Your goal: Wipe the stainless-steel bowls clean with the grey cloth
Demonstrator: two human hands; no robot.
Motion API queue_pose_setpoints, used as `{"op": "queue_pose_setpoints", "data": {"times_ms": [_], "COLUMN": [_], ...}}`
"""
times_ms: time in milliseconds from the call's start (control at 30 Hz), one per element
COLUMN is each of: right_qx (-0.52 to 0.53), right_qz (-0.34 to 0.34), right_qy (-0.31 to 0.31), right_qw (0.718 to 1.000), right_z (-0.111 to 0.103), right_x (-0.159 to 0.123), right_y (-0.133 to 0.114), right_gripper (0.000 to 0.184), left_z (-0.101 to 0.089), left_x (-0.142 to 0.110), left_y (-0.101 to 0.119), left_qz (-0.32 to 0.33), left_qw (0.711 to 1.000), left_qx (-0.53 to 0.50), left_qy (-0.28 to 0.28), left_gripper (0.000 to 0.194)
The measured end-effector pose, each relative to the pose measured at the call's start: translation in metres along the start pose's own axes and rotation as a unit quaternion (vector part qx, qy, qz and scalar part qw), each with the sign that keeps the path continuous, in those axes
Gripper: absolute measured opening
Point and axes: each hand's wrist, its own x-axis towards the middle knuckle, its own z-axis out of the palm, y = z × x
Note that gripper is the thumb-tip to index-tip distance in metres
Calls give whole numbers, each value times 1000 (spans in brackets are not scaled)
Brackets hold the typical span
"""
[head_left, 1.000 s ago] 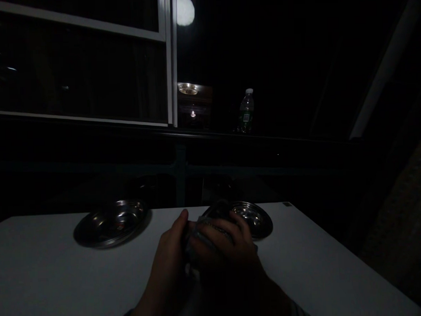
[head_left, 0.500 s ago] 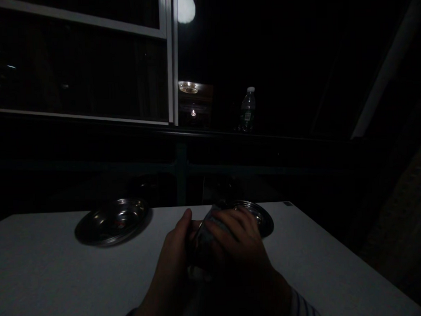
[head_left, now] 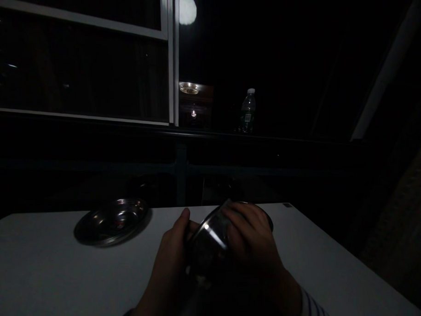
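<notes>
My left hand (head_left: pixel 169 254) is closed on the left side of a shiny metal bowl (head_left: pixel 208 245), thumb pointing up along its rim. The bowl is tilted, and its lower part is lost in shadow. On its right side, my right hand (head_left: pixel 256 237) presses a thin greyish cloth (head_left: pixel 222 218) against the metal with bent fingers. Most of the cloth is hidden under that hand. Behind the right hand, a second metal dish (head_left: pixel 269 220) shows only its edge.
A wide metal dish (head_left: pixel 112 223) lies on the white table (head_left: pixel 55 274) at the left. Beyond the table, a clear plastic bottle (head_left: pixel 248 111) with a white cap stands on a dark ledge by the window frame (head_left: pixel 171 62). The room is very dim.
My right hand, with the cloth, has slid to the right across the bowl, uncovering more of its shiny side. My left hand has barely moved.
</notes>
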Motion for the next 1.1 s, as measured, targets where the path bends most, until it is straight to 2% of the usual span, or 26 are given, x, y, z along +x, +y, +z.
{"op": "queue_pose_setpoints", "data": {"times_ms": [67, 100, 233, 333, 467, 500, 567, 667, 733, 767, 900, 933, 1000, 1100], "right_qx": [-1, 0, -14, -14, 39, 48, 45, 11, 3, 4, 38, 45, 46, 23], "right_qz": [53, 58, -86, -98, 100, 123, 87, -37, -61, -44, 97, 110, 71, -49], "right_qy": [-21, -22, 1, -10, -42, -47, -48, -31, -27, -27, -61, -67, -59, -14], "right_qw": [998, 998, 996, 995, 993, 990, 994, 999, 998, 999, 993, 991, 995, 998], "right_z": [0, 1, 10, 9, 2, 1, 1, 4, 5, 5, 2, 1, 2, 6], "right_x": [0, 0, -3, -2, -1, -1, -1, -2, -2, -2, -2, -2, -3, -4], "right_y": [5, 3, -16, -11, 13, 15, 9, -9, -13, -10, 11, 13, 8, -9], "right_gripper": [27, 28, 24, 26, 28, 29, 29, 27, 26, 26, 29, 29, 28, 24], "left_z": [2, 2, 1, -2, -2, -2, -1, -1, -1, -1, -2, -2, -2, -1], "left_x": [-2, -2, 1, 5, 4, 4, 3, 2, 2, 1, 2, 2, 2, 3], "left_y": [0, 0, 0, -1, -3, -2, -2, 0, 0, 0, -4, -4, -4, -2], "left_qz": [-15, -21, -9, -2, -11, -11, -13, -22, -22, -23, -43, -46, -53, -33], "left_qw": [1000, 1000, 999, 1000, 999, 1000, 1000, 999, 999, 998, 998, 997, 995, 993], "left_qx": [-10, -19, -38, -9, 11, 5, -10, -31, -37, -38, -46, -57, -83, -105], "left_qy": [-5, -7, 8, 22, 28, 27, 22, 25, 34, 36, 26, 26, 34, 50], "left_gripper": [47, 46, 39, 43, 47, 46, 43, 41, 39, 39, 39, 38, 35, 31]}}
